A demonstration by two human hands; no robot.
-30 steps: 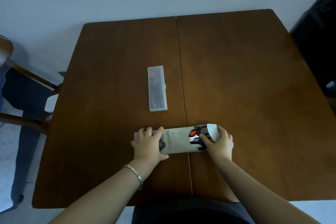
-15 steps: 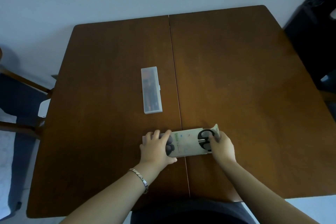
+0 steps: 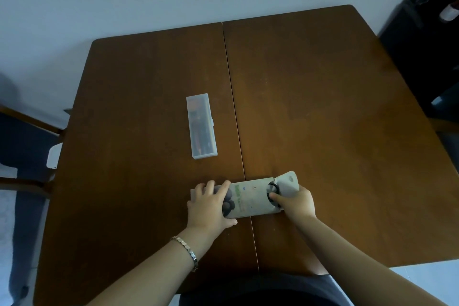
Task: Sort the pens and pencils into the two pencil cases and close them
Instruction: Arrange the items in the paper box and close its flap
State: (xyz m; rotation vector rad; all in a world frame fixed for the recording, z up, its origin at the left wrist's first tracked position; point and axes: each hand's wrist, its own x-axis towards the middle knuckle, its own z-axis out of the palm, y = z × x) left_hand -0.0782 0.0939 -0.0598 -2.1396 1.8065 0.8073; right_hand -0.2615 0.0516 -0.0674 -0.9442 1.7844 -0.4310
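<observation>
Cardboard sleeve (image 3: pixel 250 200) in left hand (image 3: pixel 206 206), fingers curled over it; black scissor handles (image 3: pixel 272 187) pinched by right hand (image 3: pixel 299 205).

print on card sleeve (image 3: pixel 253 202) (green), unreadable

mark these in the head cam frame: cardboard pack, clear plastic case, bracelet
cardboard pack (image 3: pixel 250 197), head view, printed middle of its top face
clear plastic case (image 3: pixel 201 126), head view, centre of its lid
bracelet (image 3: pixel 185 250), head view, metal links across the wrist
</observation>
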